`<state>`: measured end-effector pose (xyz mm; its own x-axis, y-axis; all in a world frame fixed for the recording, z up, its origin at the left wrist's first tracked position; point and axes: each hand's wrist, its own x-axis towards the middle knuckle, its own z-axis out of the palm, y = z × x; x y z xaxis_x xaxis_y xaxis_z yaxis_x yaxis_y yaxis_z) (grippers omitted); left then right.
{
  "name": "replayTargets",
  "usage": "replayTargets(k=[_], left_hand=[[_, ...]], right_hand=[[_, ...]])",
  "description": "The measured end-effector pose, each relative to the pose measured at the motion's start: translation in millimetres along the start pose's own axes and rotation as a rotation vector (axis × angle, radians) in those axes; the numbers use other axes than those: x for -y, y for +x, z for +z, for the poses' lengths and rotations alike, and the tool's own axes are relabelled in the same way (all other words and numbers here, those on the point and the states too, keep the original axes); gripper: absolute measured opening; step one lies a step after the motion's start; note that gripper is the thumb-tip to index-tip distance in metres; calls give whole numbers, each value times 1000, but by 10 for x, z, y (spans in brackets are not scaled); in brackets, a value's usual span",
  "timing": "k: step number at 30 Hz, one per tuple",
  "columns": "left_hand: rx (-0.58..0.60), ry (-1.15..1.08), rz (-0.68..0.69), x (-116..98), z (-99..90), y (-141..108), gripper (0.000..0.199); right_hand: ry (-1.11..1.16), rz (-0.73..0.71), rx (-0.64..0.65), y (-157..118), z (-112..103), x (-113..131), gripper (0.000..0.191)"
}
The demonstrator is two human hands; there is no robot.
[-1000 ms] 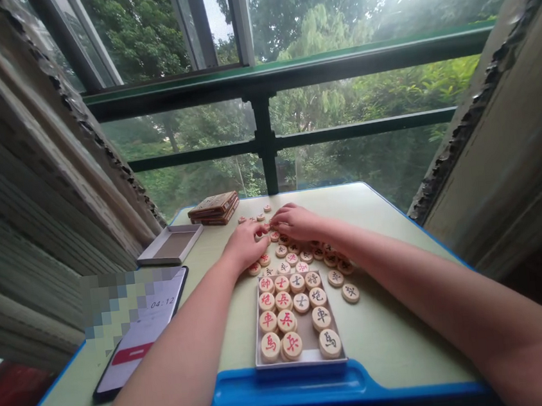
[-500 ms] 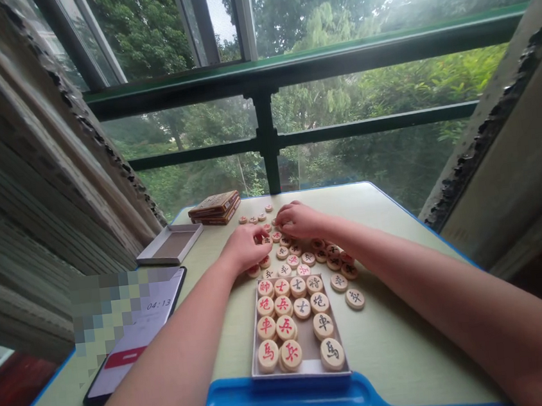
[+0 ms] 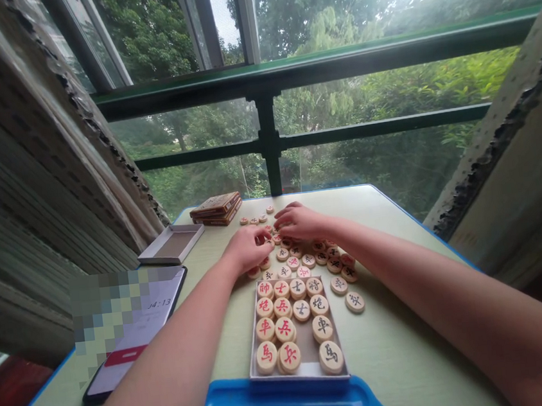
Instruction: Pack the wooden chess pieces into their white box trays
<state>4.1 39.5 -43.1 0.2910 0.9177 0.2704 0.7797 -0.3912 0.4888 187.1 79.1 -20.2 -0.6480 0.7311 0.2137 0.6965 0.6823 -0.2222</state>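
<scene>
Round wooden pieces with red or black characters lie loose in the table's middle, among them a black-marked piece point(image 3: 355, 302) at the right. My left hand point(image 3: 249, 249) rests at the left side of these pieces, fingers curled; what its fingertips touch is too small to tell. Opposite it, my right hand point(image 3: 299, 221) reaches over the far pieces with its fingers bent down, the tips partly hidden. Nearer me, a shallow white box point(image 3: 311, 374) holds stacks and single pieces in columns, red on the left and black on the right.
A white box lid point(image 3: 171, 244) lies at the left, beside a stack of small boxes point(image 3: 216, 209). A phone point(image 3: 135, 340) is nearer, at the left. The green table point(image 3: 387, 346) has a blue edge and stands by a railed window between curtains.
My right hand has shifted slightly over the far pieces, and the left has barely moved. The whole view has shifted a little. Pieces in the box stand as before.
</scene>
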Motion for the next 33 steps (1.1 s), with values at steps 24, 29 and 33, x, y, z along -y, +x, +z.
replayTargets(k=[24,29,33], left_hand=[[-167,68,136,-30,-45,16,25],[-191,-70,79,-34,-60,15,22],[-218,-421,-144,-103,-107,5,23]], right_hand=[[654,223,-85,-72,-109,198,10],[581,245,-128,-62,-103,208,16],[232,234,-172,-153,-238,327,22]])
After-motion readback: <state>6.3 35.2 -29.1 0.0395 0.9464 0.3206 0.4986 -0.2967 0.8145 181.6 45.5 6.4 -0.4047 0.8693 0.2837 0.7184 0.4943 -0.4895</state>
